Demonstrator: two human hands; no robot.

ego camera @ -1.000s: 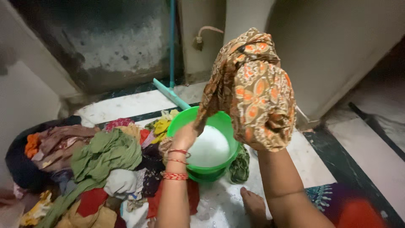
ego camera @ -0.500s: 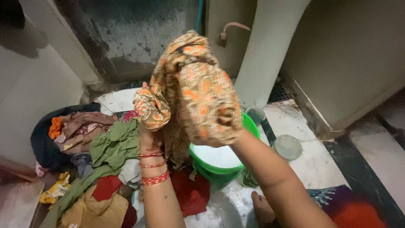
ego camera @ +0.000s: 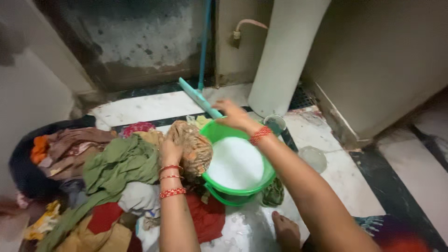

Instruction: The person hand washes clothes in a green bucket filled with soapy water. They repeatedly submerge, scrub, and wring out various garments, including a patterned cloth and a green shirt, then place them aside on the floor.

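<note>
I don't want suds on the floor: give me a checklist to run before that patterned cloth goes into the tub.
1. Left hand on the patterned cloth: ok, bundle pressed against the tub's left rim.
2. Right hand on the green tub: ok, at the far rim.
3. Tub upright: ok.
4. Foam below the rim: ok.
5. Water depth under the foam: cannot tell.
6. Clothes pile apart from the tub: not ok, it crowds the left side.
</note>
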